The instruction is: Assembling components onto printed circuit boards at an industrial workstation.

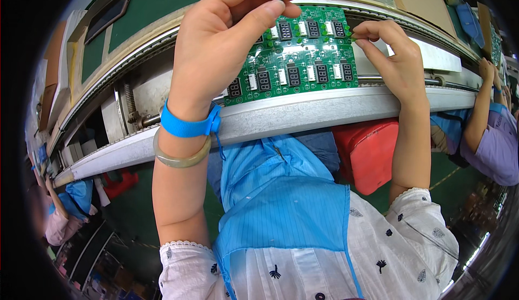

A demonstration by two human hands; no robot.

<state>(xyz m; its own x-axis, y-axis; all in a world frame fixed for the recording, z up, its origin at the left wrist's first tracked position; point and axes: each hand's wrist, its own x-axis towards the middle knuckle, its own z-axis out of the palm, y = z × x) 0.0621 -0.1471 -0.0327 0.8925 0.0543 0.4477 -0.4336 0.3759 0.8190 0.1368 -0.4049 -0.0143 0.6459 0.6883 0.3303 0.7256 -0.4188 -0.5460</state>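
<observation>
A green circuit board panel (275,56) lies across a metal rail track, bearing rows of dark digit displays (293,75) and white connectors (281,76). Small green LEDs (299,33) stand up along its upper row. My left hand (227,35) is raised over the panel's upper left part, thumb and fingers pinched together. A tiny dark spot shows at its thumb tip, too small to name. At the panel's right edge, my right hand (394,56) closes thumb and forefinger at a small green LED (349,33). My left wrist carries a blue strap (186,122) and a bangle.
The silver front rail (303,106) runs between me and the panel. A red stool or seat (367,151) stands beyond my lap. Other people work at the far right (494,137) and far left (65,219). A blue bin (469,24) sits at the upper right.
</observation>
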